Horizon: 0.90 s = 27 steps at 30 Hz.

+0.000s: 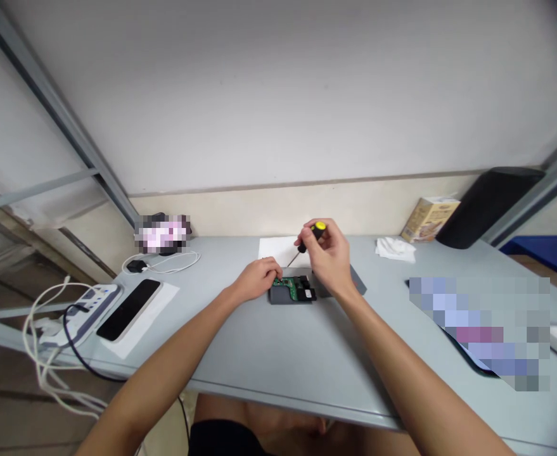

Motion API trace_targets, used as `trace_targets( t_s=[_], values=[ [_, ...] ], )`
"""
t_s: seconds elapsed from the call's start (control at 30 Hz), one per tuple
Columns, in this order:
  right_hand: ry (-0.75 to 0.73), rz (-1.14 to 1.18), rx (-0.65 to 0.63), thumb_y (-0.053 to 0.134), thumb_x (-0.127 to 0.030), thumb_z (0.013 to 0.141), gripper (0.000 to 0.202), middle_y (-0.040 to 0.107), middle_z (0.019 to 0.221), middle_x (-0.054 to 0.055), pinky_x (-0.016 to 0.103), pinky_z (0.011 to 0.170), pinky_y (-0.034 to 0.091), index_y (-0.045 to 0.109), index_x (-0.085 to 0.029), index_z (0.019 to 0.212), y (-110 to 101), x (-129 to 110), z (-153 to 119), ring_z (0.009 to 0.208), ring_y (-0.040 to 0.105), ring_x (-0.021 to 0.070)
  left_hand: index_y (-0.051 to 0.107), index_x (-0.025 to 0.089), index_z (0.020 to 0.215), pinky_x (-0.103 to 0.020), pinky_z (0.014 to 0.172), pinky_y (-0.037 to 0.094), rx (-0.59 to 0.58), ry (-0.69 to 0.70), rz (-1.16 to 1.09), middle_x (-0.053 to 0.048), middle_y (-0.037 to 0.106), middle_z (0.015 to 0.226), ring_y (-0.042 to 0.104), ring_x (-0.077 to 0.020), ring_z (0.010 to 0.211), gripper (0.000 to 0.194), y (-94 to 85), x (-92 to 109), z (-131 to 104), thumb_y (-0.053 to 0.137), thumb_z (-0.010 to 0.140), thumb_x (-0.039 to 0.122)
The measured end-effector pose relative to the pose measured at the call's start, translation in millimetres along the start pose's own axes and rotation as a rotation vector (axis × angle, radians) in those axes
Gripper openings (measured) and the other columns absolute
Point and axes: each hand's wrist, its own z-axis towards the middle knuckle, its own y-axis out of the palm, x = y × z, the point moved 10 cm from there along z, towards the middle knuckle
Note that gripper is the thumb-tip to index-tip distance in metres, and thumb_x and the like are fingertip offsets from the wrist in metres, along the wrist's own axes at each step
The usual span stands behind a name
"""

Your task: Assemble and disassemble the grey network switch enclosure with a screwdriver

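A green circuit board [298, 287] with black parts lies on a dark grey casing [281, 296] at the middle of the table. My left hand [259, 277] is closed, its curled fingers pressed on the board's upper left corner. My right hand [328, 256] grips a screwdriver [319, 227] with a black and yellow handle. The screwdriver slants down to the left, its thin shaft ending close to my left fingertips. Whether the tip touches anything I cannot tell. A flat grey panel [357, 282] lies partly hidden behind my right wrist.
White paper [271, 247] lies behind the board. Left are a phone [130, 309], a power strip [88, 316] and loose cables [38, 354]. Right are a crumpled tissue [395, 249], a yellow carton [429, 219], a black cylinder [490, 206] and a blurred-out flat device [473, 335].
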Motion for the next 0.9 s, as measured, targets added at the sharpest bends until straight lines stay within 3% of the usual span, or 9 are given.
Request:
trace_targets(
  t_s=[0.2, 0.3, 0.4, 0.47, 0.5, 0.6, 0.7, 0.8, 0.9],
  values=[
    [-0.126, -0.154, 0.106, 0.07, -0.059, 0.094, 0.031, 0.062, 0.089, 0.001, 0.035, 0.07, 0.051, 0.062, -0.029, 0.1, -43.3, -36.3, 14.9, 0.072, 0.062, 0.018, 0.073, 0.02, 0.088, -0.03, 0.088, 0.051, 0.009, -0.006, -0.009, -0.004, 0.072, 0.1, 0.067, -0.0181, 0.091, 0.034, 0.2, -0.5, -1.0, 0.042, 0.091, 0.007],
    [-0.126, -0.279, 0.052, 0.068, -0.059, 0.094, 0.032, 0.061, 0.082, 0.001, 0.036, 0.067, 0.049, 0.065, -0.028, 0.101, -60.0, -38.6, 21.0, 0.067, 0.056, 0.0182, 0.072, 0.021, 0.09, -0.03, 0.087, 0.051, 0.019, -0.017, -0.003, -0.003, 0.072, 0.099, 0.066, -0.0179, 0.091, 0.033, -1.7, -0.6, -1.1, 0.041, 0.093, 0.008],
    [-0.034, -0.542, -0.227, 0.07, -0.053, 0.092, 0.026, 0.07, 0.092, 0.005, 0.039, 0.082, 0.051, 0.071, -0.026, 0.094, -54.8, -18.2, 22.5, 0.083, 0.063, 0.0227, 0.07, 0.021, 0.094, -0.03, 0.082, 0.049, 0.015, -0.037, 0.001, -0.003, 0.071, 0.099, 0.063, -0.0168, 0.084, 0.026, -7.8, -1.6, -1.5, 0.045, 0.096, 0.014],
    [0.056, -0.689, -0.405, 0.072, -0.049, 0.088, 0.023, 0.073, 0.099, 0.007, 0.042, 0.089, 0.051, 0.075, -0.027, 0.093, -52.8, 3.8, 18.0, 0.092, 0.066, 0.0261, 0.068, 0.021, 0.108, -0.029, 0.078, 0.049, -0.029, -0.075, -0.031, -0.003, 0.07, 0.101, 0.06, -0.0159, 0.079, 0.018, -11.5, -4.7, -2.6, 0.054, 0.098, 0.025],
    [0.107, -0.724, -0.447, 0.074, -0.049, 0.086, 0.023, 0.073, 0.102, 0.007, 0.043, 0.09, 0.052, 0.076, -0.027, 0.095, -55.7, 14.1, 16.0, 0.094, 0.067, 0.0273, 0.065, 0.022, 0.118, -0.029, 0.076, 0.049, -0.076, -0.101, -0.067, -0.003, 0.069, 0.104, 0.059, -0.0156, 0.079, 0.023, -11.3, -6.6, -3.7, 0.06, 0.097, 0.032],
    [0.234, -0.763, -0.553, 0.081, -0.053, 0.078, 0.041, 0.071, 0.116, 0.009, 0.043, 0.092, 0.054, 0.076, -0.029, 0.111, -63.9, 40.0, 7.5, 0.103, 0.068, 0.0296, 0.055, 0.025, 0.14, -0.028, 0.08, 0.051, -0.269, -0.135, -0.163, -0.006, 0.065, 0.119, 0.061, -0.0164, 0.091, 0.065, -5.2, -6.0, -9.7, 0.079, 0.085, 0.048],
    [0.36, -0.823, -0.692, 0.091, -0.052, 0.064, 0.068, 0.065, 0.123, 0.009, 0.04, 0.086, 0.058, 0.072, -0.032, 0.126, -71.8, 64.1, -7.4, 0.101, 0.07, 0.0283, 0.045, 0.031, 0.155, -0.03, 0.087, 0.052, -0.361, -0.106, -0.169, -0.008, 0.06, 0.129, 0.061, -0.0195, 0.102, 0.102, -3.1, -0.4, -14.8, 0.094, 0.066, 0.045],
    [0.427, -0.825, -0.777, 0.095, -0.042, 0.056, 0.082, 0.059, 0.129, 0.008, 0.037, 0.078, 0.06, 0.068, -0.036, 0.133, -76.6, 78.4, -19.5, 0.093, 0.071, 0.0243, 0.043, 0.032, 0.157, -0.035, 0.096, 0.051, -0.374, -0.046, -0.16, -0.009, 0.058, 0.132, 0.06, -0.0239, 0.112, 0.108, -1.3, 6.1, -16.5, 0.095, 0.063, 0.037],
    [0.43, -0.851, -0.767, 0.092, -0.027, 0.054, 0.077, 0.06, 0.125, 0.008, 0.037, 0.078, 0.06, 0.071, -0.036, 0.128, -79.1, 81.1, -19.7, 0.091, 0.071, 0.0245, 0.042, 0.03, 0.158, -0.036, 0.099, 0.051, -0.375, -0.054, -0.166, -0.01, 0.058, 0.133, 0.059, -0.024, 0.113, 0.103, 1.3, 5.1, -16.3, 0.092, 0.068, 0.033]
  ],
)
